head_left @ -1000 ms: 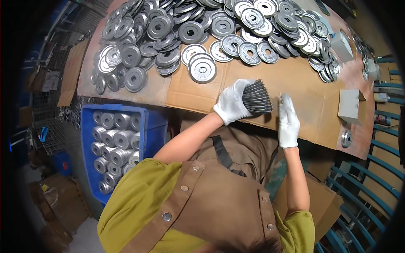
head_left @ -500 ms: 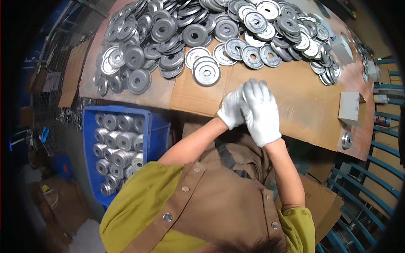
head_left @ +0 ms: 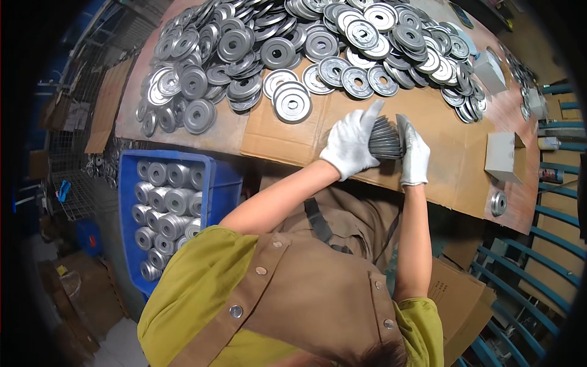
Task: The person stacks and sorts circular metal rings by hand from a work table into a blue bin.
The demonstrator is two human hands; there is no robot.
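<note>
Between my two white-gloved hands, above the cardboard-covered near edge of the table, is a stack of grey metal discs (head_left: 385,139), fanned so their edges face up. My left hand (head_left: 350,145) grips the stack's left side, thumb and fingers around it. Against its right end presses my right hand (head_left: 414,153), its fingers held together and upright; its palm side is hidden. Beyond the hands lies a large heap of similar discs with center holes (head_left: 293,55). A short overlapping row of shiny discs (head_left: 292,103) sits nearest my left hand.
At the lower left stands a blue plastic crate (head_left: 211,183) with several disc stacks lying in rows. Toward the right of the table are a white box (head_left: 502,158) and a small upright disc stack (head_left: 498,203). A cardboard carton (head_left: 455,300) is below the table's right side.
My hands, pressed together before, have moved apart, and the disc stack now shows between them. My right hand has shifted right and turned upright.
</note>
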